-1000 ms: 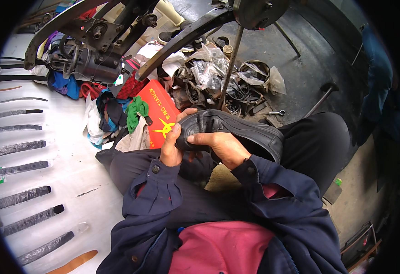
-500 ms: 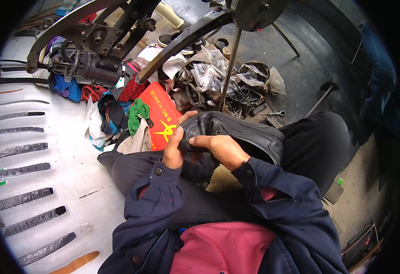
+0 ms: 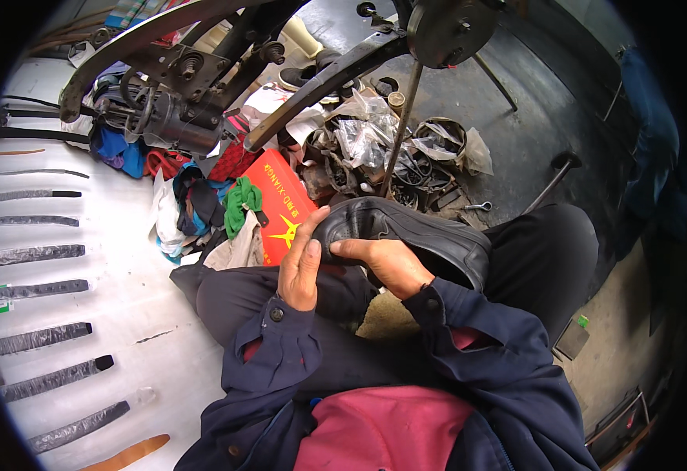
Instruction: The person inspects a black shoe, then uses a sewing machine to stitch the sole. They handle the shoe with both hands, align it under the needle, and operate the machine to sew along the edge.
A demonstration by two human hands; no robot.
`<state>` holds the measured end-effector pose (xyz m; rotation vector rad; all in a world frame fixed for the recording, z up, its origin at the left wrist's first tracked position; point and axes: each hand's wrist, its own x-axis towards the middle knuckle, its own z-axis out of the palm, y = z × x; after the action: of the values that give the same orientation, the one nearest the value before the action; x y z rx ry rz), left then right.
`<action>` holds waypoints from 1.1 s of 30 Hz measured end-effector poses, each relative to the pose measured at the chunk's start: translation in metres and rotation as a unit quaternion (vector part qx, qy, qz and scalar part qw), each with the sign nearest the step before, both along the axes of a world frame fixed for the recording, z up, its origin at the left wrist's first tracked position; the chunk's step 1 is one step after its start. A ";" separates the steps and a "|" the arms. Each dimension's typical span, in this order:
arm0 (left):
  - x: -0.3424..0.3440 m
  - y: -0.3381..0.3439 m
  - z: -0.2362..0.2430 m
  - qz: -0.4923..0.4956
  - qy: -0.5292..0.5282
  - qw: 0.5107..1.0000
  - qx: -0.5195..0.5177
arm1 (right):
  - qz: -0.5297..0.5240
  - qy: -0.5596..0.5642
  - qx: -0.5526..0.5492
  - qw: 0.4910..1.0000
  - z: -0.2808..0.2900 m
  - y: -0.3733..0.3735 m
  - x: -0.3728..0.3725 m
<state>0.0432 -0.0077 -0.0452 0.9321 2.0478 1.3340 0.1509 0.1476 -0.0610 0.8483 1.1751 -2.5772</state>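
A worn black leather shoe [image 3: 422,228] lies tilted over my lap, toe to the left, opening toward me. My right hand [image 3: 382,263] grips it, thumb pressed on the toe end and fingers hidden. My left hand [image 3: 300,267] is upright at the toe's left side, fingers stretched along it, touching or very close. Behind them is a red box [image 3: 273,196] with yellow markings.
A black iron machine [image 3: 182,59] with a round wheel [image 3: 449,31] stands overhead. Rags [image 3: 186,200], dark shoes [image 3: 296,78] and bagged parts [image 3: 359,129] pile beyond my knees. Dark wrapped strips [image 3: 41,337] lie on the pale sheet at left. Blue cloth [image 3: 649,133] hangs right.
My left hand's fingers have straightened from around the toe, and that hand sits slightly lower. The shoe and my right hand have shifted slightly right and down.
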 end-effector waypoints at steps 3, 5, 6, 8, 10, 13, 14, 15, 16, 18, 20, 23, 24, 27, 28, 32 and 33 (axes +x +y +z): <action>0.002 -0.002 0.003 -0.018 -0.067 0.997 0.027 | -0.003 0.017 -0.010 1.000 -0.014 -0.004 -0.004; 0.002 -0.003 0.003 -0.015 -0.104 0.994 0.021 | 0.018 0.010 0.016 1.000 -0.025 -0.005 -0.004; 0.003 -0.003 0.002 -0.011 -0.107 0.994 0.016 | 0.027 0.007 0.024 0.999 -0.029 -0.006 -0.005; 0.004 -0.002 0.000 -0.006 -0.110 0.994 0.001 | 0.047 -0.019 0.037 0.998 -0.035 -0.008 -0.006; 0.005 -0.001 -0.002 -0.019 -0.039 0.999 -0.007 | 0.016 0.002 0.019 1.000 -0.035 -0.010 -0.007; 0.006 0.001 -0.004 -0.025 -0.009 0.999 -0.017 | 0.025 -0.010 0.045 0.999 -0.031 -0.010 -0.007; 0.007 0.001 -0.005 -0.024 -0.013 0.999 -0.020 | 0.038 -0.015 0.063 0.997 -0.030 -0.009 -0.006; 0.007 0.001 -0.005 -0.025 -0.007 0.999 -0.021 | 0.040 -0.027 0.060 0.997 -0.029 -0.008 -0.005; 0.006 0.002 -0.006 -0.026 -0.001 0.999 -0.023 | 0.044 -0.039 0.055 0.997 -0.029 -0.007 -0.004; 0.005 0.002 -0.007 -0.028 0.007 0.999 -0.023 | 0.034 -0.034 0.049 0.998 -0.031 -0.008 -0.004; 0.004 0.002 -0.008 -0.028 0.009 0.999 -0.025 | 0.012 -0.014 0.045 0.999 -0.036 -0.012 -0.006; 0.003 0.001 -0.009 -0.030 -0.012 0.999 -0.018 | 0.002 -0.028 0.044 0.999 -0.042 -0.014 -0.006; 0.002 0.000 -0.010 -0.031 -0.015 0.999 -0.016 | 0.007 -0.038 0.047 0.998 -0.042 -0.013 -0.006; 0.001 -0.001 -0.013 -0.032 -0.019 0.999 -0.002 | 0.033 -0.067 0.061 0.995 -0.040 -0.009 -0.005; 0.001 -0.001 -0.014 -0.031 -0.018 0.999 0.005 | 0.032 -0.072 0.063 0.995 -0.037 -0.008 -0.004; -0.001 0.000 -0.017 -0.027 0.001 1.000 0.011 | -0.001 -0.058 0.028 0.998 -0.027 -0.008 -0.007; -0.001 0.000 -0.017 -0.027 -0.001 1.000 0.014 | -0.009 -0.058 0.027 0.998 -0.025 -0.008 -0.007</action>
<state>0.0423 -0.0078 -0.0622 0.9907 1.9938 1.3367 0.1444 0.1394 -0.0863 1.0105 1.2121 -2.4835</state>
